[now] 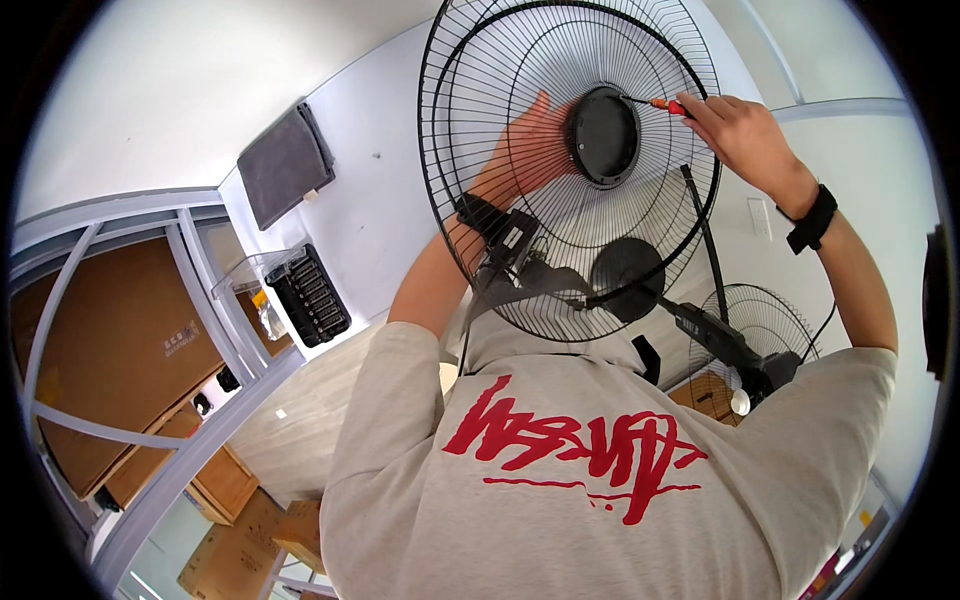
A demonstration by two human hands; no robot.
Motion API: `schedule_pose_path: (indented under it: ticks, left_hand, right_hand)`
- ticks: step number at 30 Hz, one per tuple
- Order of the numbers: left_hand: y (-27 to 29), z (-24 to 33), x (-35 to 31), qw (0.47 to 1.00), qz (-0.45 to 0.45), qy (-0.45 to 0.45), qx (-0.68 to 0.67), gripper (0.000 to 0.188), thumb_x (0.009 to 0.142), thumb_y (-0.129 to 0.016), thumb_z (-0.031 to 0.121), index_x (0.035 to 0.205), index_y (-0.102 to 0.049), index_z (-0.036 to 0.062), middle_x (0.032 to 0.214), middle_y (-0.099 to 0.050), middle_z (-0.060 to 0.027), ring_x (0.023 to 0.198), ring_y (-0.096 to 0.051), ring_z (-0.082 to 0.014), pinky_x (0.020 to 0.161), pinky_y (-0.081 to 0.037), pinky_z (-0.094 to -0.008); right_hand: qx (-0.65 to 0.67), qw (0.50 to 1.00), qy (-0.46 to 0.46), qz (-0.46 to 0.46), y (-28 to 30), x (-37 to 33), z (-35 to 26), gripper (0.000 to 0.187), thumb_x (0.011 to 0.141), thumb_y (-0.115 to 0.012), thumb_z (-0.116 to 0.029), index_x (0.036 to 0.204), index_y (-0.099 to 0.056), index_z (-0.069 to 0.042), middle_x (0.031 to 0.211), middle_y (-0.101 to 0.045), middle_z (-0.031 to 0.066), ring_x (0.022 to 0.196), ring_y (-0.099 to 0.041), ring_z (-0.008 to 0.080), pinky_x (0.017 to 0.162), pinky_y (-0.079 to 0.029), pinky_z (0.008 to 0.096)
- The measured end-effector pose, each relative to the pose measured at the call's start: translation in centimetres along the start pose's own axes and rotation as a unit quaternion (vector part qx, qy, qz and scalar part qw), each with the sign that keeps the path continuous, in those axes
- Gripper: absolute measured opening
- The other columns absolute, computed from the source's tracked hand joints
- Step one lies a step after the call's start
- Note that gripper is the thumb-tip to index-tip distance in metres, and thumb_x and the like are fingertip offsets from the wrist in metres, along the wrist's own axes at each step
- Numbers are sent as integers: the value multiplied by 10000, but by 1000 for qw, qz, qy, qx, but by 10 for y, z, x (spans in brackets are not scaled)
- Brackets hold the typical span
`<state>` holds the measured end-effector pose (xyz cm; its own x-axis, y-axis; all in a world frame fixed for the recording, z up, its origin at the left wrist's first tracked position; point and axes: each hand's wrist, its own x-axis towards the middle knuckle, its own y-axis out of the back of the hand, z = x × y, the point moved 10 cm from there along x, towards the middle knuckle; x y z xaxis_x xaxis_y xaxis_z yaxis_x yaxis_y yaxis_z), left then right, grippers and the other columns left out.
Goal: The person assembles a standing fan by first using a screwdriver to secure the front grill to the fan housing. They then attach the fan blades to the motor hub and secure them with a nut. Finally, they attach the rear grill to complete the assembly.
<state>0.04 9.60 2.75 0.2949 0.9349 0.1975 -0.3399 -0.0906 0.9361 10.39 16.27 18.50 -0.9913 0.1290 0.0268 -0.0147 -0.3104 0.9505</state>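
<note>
A round black wire fan guard [462,135] stands tilted in front of me, with a black hub disc [606,140] at its centre. Behind its wires, my left hand [530,145] reaches to the hub; one finger sticks up, and the others are partly hidden by the disc. My right hand [735,135] is closed round the red and orange handle of a screwdriver [668,105]. The thin shaft points left, its tip at the hub's upper right rim. Through the lower wires show a dark round disc [628,278] and a black box with a label [515,240] near my left wrist.
A dark grey flat pouch [285,165] and a black socket set [310,295] lie on the white table [375,190] at left. Lower right are a black pole [706,240] and another wire guard [760,310]. Cardboard boxes [140,340] stand beyond a grey metal frame [215,300].
</note>
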Motion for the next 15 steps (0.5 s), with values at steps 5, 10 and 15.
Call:
schedule_pose_path:
  ticks: [5,10,15]
  left_hand:
    - [7,0,-3,999,-29,20,8,576,921,-486,423,1381,-467,76,1404,-488,-97,1280,-445,-244,1109,-268,-532]
    - [9,-2,-4,998,-51,40,-6,601,921,-491,423,1404,-436,71,1441,-445,-99,1308,-419,-244,1119,-247,-531]
    - [8,-3,-2,997,-6,45,-65,627,925,-494,420,1419,-405,45,1452,-429,-108,1325,-399,-256,1123,-235,-531]
  right_hand:
    - [230,945,-207,-106,-20,5,31,236,893,-642,-237,1069,-630,-80,661,-615,94,565,-594,219,573,-485,345]
    - [277,939,-187,-87,-19,11,33,190,902,-629,-240,1025,-638,-95,711,-629,91,611,-608,246,583,-488,357]
    - [63,997,-29,12,12,12,7,187,919,-599,-253,1007,-632,-91,777,-630,87,667,-616,252,596,-490,371]
